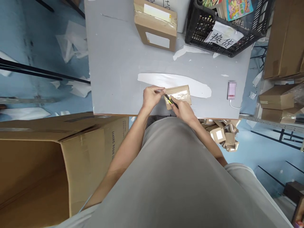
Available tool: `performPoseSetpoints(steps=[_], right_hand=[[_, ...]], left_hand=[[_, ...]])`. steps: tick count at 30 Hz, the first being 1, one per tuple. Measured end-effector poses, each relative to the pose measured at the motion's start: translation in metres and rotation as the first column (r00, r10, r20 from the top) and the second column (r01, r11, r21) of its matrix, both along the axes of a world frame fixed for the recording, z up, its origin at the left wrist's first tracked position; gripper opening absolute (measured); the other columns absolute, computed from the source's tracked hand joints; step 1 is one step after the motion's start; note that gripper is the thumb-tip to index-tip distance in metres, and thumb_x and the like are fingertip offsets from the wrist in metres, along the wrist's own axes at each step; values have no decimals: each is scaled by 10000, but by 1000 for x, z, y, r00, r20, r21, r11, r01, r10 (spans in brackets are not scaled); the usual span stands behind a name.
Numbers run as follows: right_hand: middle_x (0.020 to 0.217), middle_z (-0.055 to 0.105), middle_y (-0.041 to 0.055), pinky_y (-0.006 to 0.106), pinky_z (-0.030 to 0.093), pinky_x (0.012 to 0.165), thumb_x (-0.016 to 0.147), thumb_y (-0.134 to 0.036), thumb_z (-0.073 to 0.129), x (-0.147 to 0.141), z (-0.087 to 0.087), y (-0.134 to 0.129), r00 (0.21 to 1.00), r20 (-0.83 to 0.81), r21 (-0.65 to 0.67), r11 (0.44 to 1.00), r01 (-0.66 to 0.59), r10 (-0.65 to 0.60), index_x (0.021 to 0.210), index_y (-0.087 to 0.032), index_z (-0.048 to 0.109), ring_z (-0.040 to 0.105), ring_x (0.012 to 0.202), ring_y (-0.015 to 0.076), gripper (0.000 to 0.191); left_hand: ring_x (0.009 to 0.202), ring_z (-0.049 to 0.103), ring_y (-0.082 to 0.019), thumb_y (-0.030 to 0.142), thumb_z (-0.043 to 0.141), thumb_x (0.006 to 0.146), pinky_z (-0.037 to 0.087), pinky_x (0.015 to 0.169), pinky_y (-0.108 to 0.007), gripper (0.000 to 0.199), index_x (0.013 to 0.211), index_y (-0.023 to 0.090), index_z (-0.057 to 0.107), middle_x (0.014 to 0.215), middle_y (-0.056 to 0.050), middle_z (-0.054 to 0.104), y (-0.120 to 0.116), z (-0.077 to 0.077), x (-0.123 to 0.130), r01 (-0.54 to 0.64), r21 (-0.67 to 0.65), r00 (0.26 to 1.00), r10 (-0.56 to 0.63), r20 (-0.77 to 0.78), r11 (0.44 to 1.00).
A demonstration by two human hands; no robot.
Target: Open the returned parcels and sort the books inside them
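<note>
A small taped cardboard box (pixel 184 95) lies near the front edge of the table, slightly turned. My right hand (pixel 184 111) grips a yellow-and-black utility knife (pixel 169 99), whose tip points to the upper left at the box's left end. Beside that end is my left hand (pixel 152 97), thumb and fingertips pinched together by the knife tip. What they pinch, if anything, is too small to make out. Clear tape shines on the top of the box. Behind it stretches a long strip of white paper (pixel 166 79).
On the grey table (pixel 114 63) stand a larger taped carton (pixel 156 28) and a black crate (pixel 201 31) of books. A phone (pixel 231 90) with a cable lies right. A big open carton (pixel 85 164) is at lower left; several small boxes (pixel 217 134) are heaped below right.
</note>
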State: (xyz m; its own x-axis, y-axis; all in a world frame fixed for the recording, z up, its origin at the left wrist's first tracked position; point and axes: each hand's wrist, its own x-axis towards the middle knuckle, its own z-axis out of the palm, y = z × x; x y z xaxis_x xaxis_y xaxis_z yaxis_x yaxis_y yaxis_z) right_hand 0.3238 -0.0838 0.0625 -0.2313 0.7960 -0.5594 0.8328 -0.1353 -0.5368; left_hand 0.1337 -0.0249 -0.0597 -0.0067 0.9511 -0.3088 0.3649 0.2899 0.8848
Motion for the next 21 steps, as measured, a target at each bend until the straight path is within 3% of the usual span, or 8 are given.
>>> performPoseSetpoints(steps=[8, 13, 21], right_hand=[[1447, 833, 169, 376, 572, 1126, 1163, -157, 500, -9, 14, -12, 997, 78, -43, 999, -16, 19, 1785, -180, 504, 805, 1322, 326, 622], [1423, 836, 191, 394, 575, 1125, 1183, -185, 480, -20, 21, -23, 990, 138, -116, 993, -2, 18, 1769, -142, 502, 800, 1310, 333, 589], [1283, 877, 163, 438, 590, 1106, 1189, -227, 461, -24, 23, -45, 979, 194, -171, 985, -33, 67, 1783, -212, 500, 823, 1217, 343, 595]], left_hand=[[1034, 844, -271, 312, 808, 944, 683, 987, -394, 207, 1072, 236, 952, 1154, -58, 902, -7, -8, 4, 4, 36, 995, 0, -103, 999], [975, 844, -248, 326, 791, 967, 688, 964, -384, 240, 1119, 227, 947, 1164, -64, 897, -16, -11, 6, -4, 38, 991, 9, -132, 999], [1011, 849, -256, 352, 805, 966, 689, 959, -380, 227, 1108, 240, 942, 1177, -61, 897, -16, -16, 5, 7, 57, 990, 2, -142, 998]])
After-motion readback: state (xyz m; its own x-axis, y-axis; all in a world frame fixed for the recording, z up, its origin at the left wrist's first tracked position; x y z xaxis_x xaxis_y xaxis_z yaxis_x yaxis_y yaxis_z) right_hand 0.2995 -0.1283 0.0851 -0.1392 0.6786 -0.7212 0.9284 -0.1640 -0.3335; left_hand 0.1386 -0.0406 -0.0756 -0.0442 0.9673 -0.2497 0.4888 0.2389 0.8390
